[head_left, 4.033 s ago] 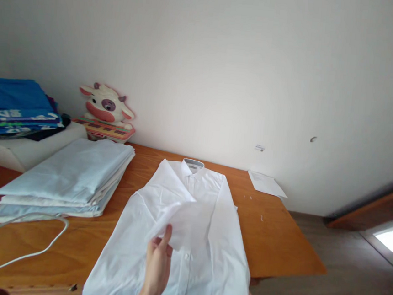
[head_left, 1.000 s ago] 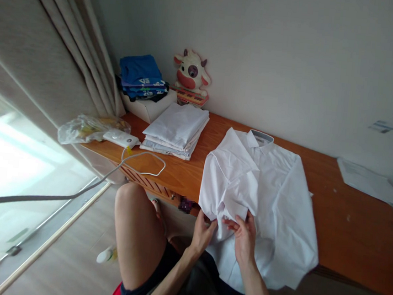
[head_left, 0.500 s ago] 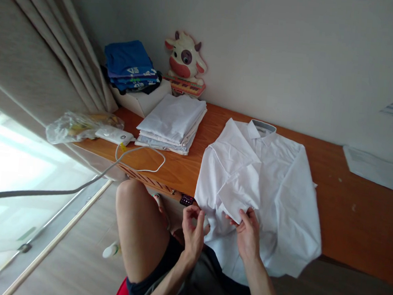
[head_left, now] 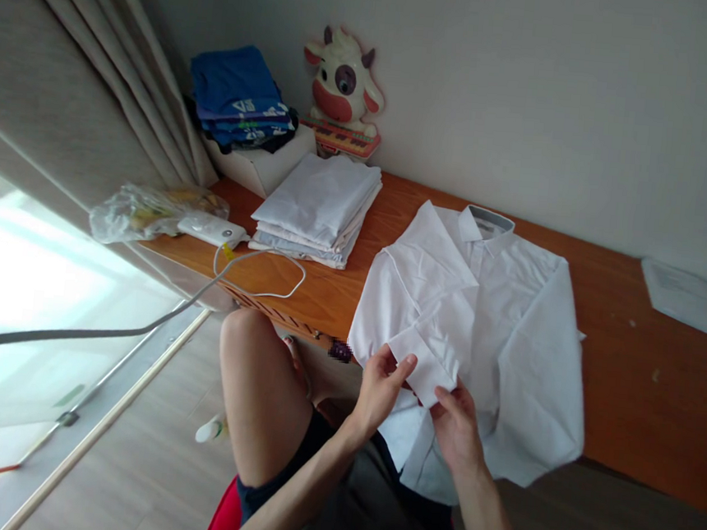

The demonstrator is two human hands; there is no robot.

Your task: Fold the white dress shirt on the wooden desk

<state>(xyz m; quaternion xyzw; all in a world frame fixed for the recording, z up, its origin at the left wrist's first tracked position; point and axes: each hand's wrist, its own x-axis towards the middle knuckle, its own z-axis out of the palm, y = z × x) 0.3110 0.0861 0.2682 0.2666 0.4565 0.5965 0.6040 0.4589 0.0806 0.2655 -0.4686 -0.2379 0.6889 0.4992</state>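
Note:
A white long-sleeved shirt lies front up on the wooden table, its collar toward the wall and its hem hanging over the front edge. The left-side sleeve is folded across the chest, and its cuff points toward me. My left hand pinches one corner of that cuff, thumb on top. At the opposite corner my right hand grips the cuff between thumb and fingers. Between the two hands the cuff is spread flat. The other sleeve extends down along the right side of the shirt.
Folded white clothes are stacked left of the shirt on the wooden table. Behind them are blue clothes on a white box and a cow toy keyboard. A cable crosses the left side. Papers lie at right.
My left hand has moved right and taken hold of the cuff's free corner. The cuff is now spread between both hands. The view has shifted slightly.

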